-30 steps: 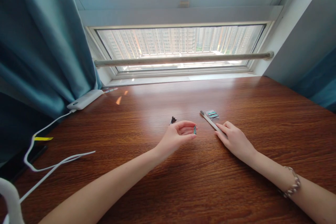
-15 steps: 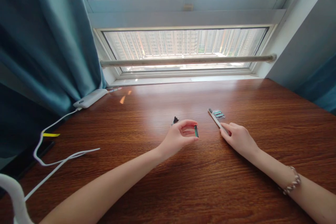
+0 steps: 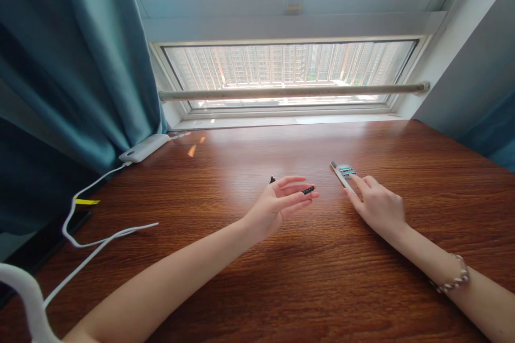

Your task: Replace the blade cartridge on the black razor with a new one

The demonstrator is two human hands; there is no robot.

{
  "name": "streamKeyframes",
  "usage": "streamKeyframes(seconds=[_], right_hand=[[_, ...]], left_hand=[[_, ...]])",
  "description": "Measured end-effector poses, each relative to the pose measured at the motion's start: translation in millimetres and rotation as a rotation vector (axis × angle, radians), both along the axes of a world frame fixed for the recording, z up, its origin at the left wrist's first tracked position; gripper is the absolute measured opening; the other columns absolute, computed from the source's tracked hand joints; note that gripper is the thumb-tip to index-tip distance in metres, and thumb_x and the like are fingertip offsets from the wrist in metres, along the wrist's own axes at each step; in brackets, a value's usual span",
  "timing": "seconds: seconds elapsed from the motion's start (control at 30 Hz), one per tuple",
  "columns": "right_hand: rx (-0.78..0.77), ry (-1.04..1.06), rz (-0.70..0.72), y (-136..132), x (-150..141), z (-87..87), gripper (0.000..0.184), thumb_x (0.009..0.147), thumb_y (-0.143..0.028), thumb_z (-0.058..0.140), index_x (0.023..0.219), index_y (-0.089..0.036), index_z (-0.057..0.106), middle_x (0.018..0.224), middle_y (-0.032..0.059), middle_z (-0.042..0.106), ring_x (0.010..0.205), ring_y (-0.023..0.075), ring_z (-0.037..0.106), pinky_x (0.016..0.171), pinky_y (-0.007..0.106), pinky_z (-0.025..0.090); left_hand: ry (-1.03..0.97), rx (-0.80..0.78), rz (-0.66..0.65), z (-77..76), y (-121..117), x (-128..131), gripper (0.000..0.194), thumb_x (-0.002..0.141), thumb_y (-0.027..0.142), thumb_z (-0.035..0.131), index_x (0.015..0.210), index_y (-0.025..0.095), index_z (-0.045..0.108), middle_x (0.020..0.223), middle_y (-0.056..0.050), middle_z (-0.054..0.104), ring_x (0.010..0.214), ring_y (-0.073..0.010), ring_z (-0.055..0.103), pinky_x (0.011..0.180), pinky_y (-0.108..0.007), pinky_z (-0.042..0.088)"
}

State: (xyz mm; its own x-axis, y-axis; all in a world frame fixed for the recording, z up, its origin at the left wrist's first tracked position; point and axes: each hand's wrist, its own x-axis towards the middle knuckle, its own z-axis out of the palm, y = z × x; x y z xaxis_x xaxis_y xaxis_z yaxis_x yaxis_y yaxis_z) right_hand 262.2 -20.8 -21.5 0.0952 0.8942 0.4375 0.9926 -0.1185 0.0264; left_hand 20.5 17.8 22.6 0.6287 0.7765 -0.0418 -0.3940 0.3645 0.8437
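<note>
My left hand is raised above the table, closed lightly around a small black razor cartridge at its fingertips. Just behind its knuckles, a black piece shows, mostly hidden by the hand. To the right, my right hand has its fingers apart. Its index fingertip reaches the clear pack of razor cartridges, which have teal strips. The thumb lies by the near end of a slim pale stick with a dark tip, beside the pack.
A white power bank with a white cable lies at the left by the blue curtain. A yellow strip and a curved white stand are nearer. The brown wooden table ends at a window.
My left hand has turned the cartridge from upright to nearly flat, its black side now showing. My right hand has loosened from the stick and stretched its index finger to the pack.
</note>
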Motion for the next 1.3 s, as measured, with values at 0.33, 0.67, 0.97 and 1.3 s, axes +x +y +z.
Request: streamKeyframes(seconds=[0.33, 0.67, 0.97, 1.3], right_hand=[[0.005, 0.661, 0.573, -20.6, -18.7, 20.8, 0.025, 0.081, -0.033, 0.050, 0.061, -0.019, 0.054, 0.061, 0.0025, 0.056, 0.058, 0.0139, 0.051, 0.058, 0.027, 0.039], [-0.419, 1.315, 1.032, 13.6, -69.7, 69.7, 0.044, 0.066, -0.032, 0.070, 0.107, -0.023, 0.058, 0.107, 0.0063, 0.058, 0.098, 0.0205, 0.052, 0.084, 0.036, 0.042], [-0.503, 1.467, 1.022, 20.6, -77.6, 68.0, 0.041, 0.067, -0.037, 0.068, 0.103, -0.021, 0.061, 0.096, 0.0050, 0.059, 0.087, 0.0177, 0.054, 0.077, 0.032, 0.043], [-0.161, 1.171, 0.947, 20.4, -81.6, 53.1, 0.037, 0.066, -0.026, 0.069, 0.099, -0.021, 0.053, 0.099, 0.0053, 0.057, 0.094, 0.0194, 0.053, 0.081, 0.033, 0.042]], left_hand=[[-0.085, -0.162, -0.147, -0.2, 3.0, -1.3, 0.024, 0.079, 0.027, 0.056, 0.099, 0.016, 0.058, 0.105, -0.014, 0.063, 0.095, -0.0209, 0.059, 0.085, -0.035, 0.041], [-0.139, -0.078, -0.330, 12.7, -1.6, -6.9, 0.034, 0.072, 0.035, 0.062, 0.099, 0.016, 0.061, 0.095, -0.011, 0.064, 0.081, -0.0185, 0.060, 0.081, -0.034, 0.040], [-0.221, -0.096, -0.341, 8.8, 3.9, -8.3, 0.036, 0.075, 0.036, 0.058, 0.104, 0.015, 0.060, 0.094, -0.010, 0.065, 0.085, -0.0194, 0.059, 0.081, -0.034, 0.041], [-0.120, -0.193, -0.146, -5.9, 7.6, -1.4, 0.025, 0.079, 0.030, 0.056, 0.098, 0.014, 0.061, 0.082, -0.007, 0.067, 0.074, -0.0131, 0.061, 0.069, -0.025, 0.044]])
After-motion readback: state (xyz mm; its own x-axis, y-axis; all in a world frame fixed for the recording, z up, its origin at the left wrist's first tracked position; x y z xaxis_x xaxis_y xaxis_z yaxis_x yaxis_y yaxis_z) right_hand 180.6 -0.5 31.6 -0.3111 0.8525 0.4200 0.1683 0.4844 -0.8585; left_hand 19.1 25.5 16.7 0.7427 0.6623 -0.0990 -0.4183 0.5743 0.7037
